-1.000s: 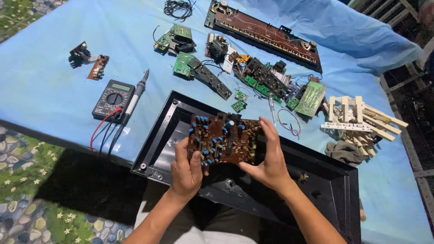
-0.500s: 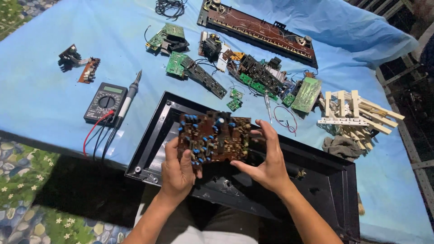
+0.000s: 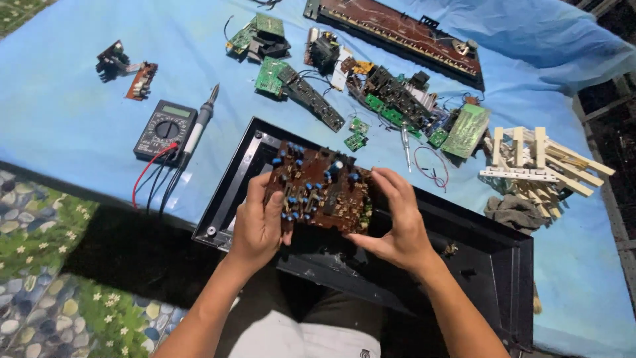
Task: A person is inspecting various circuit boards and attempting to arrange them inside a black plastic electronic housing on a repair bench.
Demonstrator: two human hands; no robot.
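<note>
I hold a brown circuit board (image 3: 319,187) studded with blue capacitors and a black chip, tilted toward me above a black plastic casing (image 3: 477,252). My left hand (image 3: 257,222) grips the board's left edge, thumb on its face. Gripping the right edge is my right hand (image 3: 396,222), fingers curled over the top. The casing lies across my lap and the front edge of the blue-covered table (image 3: 79,119).
A black multimeter (image 3: 164,129) with red and black leads and a soldering iron (image 3: 201,121) lie at left. Green circuit boards (image 3: 391,103) and wires are scattered behind the casing. A long brown board (image 3: 397,30) lies at the back, white keyboard keys (image 3: 540,159) at right.
The view has shifted slightly; both hands keep holding the brown board over the casing, with my right fingers moved a little higher on its edge.
</note>
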